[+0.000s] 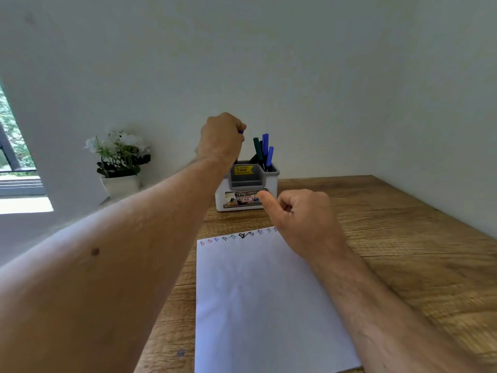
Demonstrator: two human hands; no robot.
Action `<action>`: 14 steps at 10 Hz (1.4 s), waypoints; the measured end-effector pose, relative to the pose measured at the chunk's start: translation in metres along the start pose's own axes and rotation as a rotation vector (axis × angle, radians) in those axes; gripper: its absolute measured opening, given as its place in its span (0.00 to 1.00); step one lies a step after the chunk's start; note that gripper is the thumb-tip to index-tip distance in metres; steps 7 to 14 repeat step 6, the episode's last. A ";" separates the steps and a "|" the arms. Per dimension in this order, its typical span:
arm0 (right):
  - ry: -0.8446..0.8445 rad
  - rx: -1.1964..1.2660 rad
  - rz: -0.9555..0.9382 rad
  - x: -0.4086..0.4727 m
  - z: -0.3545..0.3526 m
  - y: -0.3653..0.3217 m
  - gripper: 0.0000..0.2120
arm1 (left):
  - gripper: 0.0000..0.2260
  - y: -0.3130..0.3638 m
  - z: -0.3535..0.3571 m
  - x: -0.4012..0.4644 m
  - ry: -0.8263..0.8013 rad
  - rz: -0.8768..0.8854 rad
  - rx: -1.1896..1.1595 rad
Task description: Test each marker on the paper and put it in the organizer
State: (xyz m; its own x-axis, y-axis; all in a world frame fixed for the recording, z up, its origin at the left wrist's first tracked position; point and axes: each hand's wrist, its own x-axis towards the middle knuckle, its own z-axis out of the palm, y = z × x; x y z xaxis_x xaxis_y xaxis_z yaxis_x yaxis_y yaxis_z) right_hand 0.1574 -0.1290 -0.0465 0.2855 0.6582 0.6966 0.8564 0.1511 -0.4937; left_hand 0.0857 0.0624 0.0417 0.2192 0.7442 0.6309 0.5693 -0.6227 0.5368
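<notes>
A white and grey organizer (271, 184) stands at the back of the wooden table, with several blue, green and dark markers (265, 152) upright in its right compartment. My left hand (222, 140) is raised above the organizer's left side, closed around a purple marker (240, 132) of which only the tip shows. My right hand (298, 216) rests over the top right corner of the white paper (258, 297), fingers curled, thumb stuck out toward the organizer, holding nothing. A row of small coloured test marks (236, 236) runs along the paper's far edge.
A white pot of white flowers (119, 160) stands on the ledge left of the organizer. A window (13, 146) is at the far left. The wall closes the table (403, 238) at the back and right.
</notes>
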 end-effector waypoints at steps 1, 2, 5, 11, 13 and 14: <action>-0.021 -0.009 0.038 -0.001 -0.001 0.001 0.27 | 0.10 0.003 0.008 -0.006 -0.082 -0.007 0.099; -0.033 -0.021 0.056 -0.001 0.000 0.001 0.28 | 0.10 -0.002 0.014 -0.010 -0.104 -0.051 0.091; -0.072 -0.058 0.078 0.000 -0.002 -0.002 0.25 | 0.11 -0.009 -0.014 -0.023 0.029 -0.052 -0.033; -0.070 -0.115 0.143 -0.004 -0.012 -0.009 0.24 | 0.12 -0.020 -0.045 -0.050 0.053 0.029 0.077; -0.070 -0.115 0.143 -0.004 -0.012 -0.009 0.24 | 0.12 -0.020 -0.045 -0.050 0.053 0.029 0.077; -0.070 -0.115 0.143 -0.004 -0.012 -0.009 0.24 | 0.12 -0.020 -0.045 -0.050 0.053 0.029 0.077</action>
